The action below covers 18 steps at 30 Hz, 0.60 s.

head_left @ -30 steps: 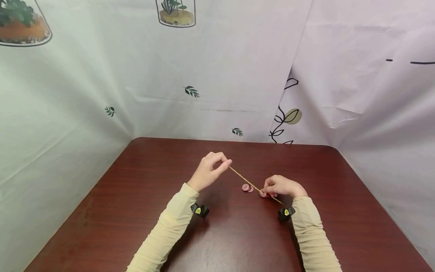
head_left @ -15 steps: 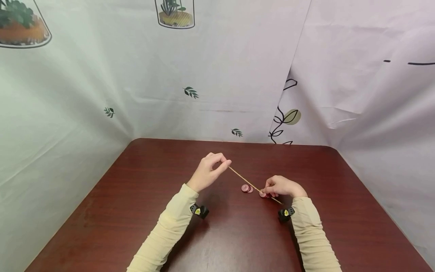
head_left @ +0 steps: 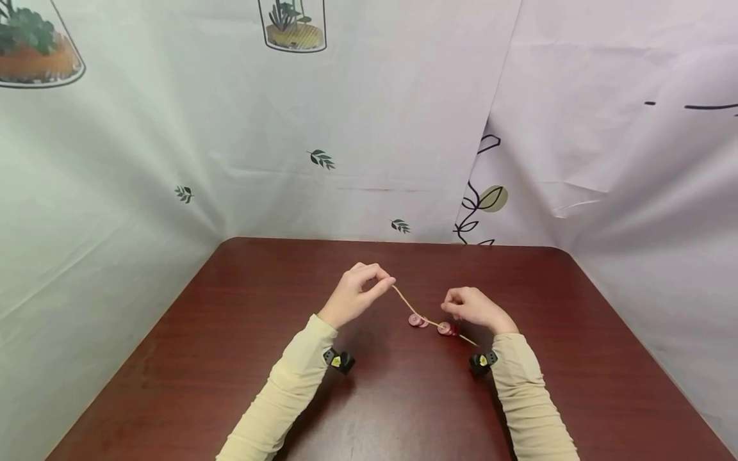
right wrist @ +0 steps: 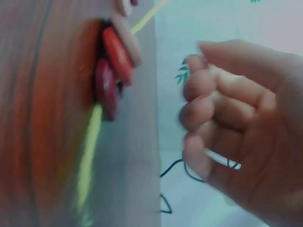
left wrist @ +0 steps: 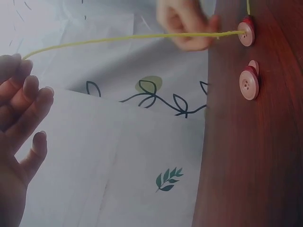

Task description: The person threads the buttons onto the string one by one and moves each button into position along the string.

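A yellow string (head_left: 405, 299) runs from my left hand (head_left: 353, 296), which pinches it above the table between thumb and fingertip. Lower down, it passes through a pink button (left wrist: 246, 37). Behind that sit a red button (right wrist: 117, 56) and a dark red button (right wrist: 105, 90), also on the string. The string's tail lies toward my right wrist. My right hand (head_left: 474, 308) hovers just above these buttons, fingers loosely bent, apart from string and buttons. To the left, a pink button (head_left: 414, 320) overlaps others on the table; in the head view the string crosses close by them.
The dark red-brown table (head_left: 369, 390) has rounded far corners. Pale cloth (head_left: 369, 115) with printed leaves and jars hangs behind and along both sides. Each wrist wears a small black camera; one is on the left wrist (head_left: 339, 360).
My right hand has let go of the threaded buttons and lifted slightly up and away. The string has gone from taut to slightly sagging. My left hand keeps its pinch nearly in place.
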Each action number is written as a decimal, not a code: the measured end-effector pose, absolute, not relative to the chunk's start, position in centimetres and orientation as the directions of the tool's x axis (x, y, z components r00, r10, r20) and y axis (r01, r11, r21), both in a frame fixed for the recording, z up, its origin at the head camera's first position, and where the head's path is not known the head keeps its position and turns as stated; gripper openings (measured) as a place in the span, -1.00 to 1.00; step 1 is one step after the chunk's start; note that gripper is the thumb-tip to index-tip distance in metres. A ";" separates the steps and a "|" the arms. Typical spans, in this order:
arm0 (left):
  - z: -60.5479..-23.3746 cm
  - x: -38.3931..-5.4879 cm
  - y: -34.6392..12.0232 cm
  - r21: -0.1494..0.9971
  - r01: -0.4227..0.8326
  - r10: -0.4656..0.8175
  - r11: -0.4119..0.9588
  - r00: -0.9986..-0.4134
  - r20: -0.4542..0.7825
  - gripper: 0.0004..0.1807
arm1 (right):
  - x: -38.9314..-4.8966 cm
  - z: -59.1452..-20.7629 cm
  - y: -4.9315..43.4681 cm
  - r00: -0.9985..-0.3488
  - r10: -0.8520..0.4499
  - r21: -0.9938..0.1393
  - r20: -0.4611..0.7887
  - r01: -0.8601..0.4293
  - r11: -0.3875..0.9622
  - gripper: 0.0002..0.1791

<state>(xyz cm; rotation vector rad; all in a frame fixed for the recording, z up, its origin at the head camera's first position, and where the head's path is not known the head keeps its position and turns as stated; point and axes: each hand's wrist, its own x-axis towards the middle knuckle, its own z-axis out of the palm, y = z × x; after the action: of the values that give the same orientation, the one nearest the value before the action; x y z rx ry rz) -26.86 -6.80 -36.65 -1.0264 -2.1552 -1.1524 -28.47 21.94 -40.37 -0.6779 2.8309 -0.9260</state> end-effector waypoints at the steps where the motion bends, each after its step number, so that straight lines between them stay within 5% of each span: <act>1: -36.7 -26.9 -6.8 0.482 0.797 0.390 0.365 -0.601 0.698 -0.93 | -28.4 -40.2 21.7 -0.903 -0.420 -0.582 0.089 -0.389 0.714 -0.85; 10: -36.7 -26.7 -6.6 0.447 0.810 0.401 0.379 -0.579 0.709 -0.98 | -27.1 -37.5 18.3 -0.866 -0.428 -0.688 0.258 -0.476 0.548 -0.93; 18: -36.9 -27.0 -6.2 0.429 0.800 0.360 0.421 -0.581 0.730 -0.95 | -26.2 -36.8 16.3 -0.818 -0.512 -0.729 0.263 -0.516 0.450 -0.83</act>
<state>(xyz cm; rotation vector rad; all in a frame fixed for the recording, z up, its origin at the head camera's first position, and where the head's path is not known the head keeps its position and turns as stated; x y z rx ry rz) -27.01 -6.16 -36.94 -0.9784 -2.1371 -1.0638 -26.18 16.32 -36.81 -0.9492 2.6794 -1.3497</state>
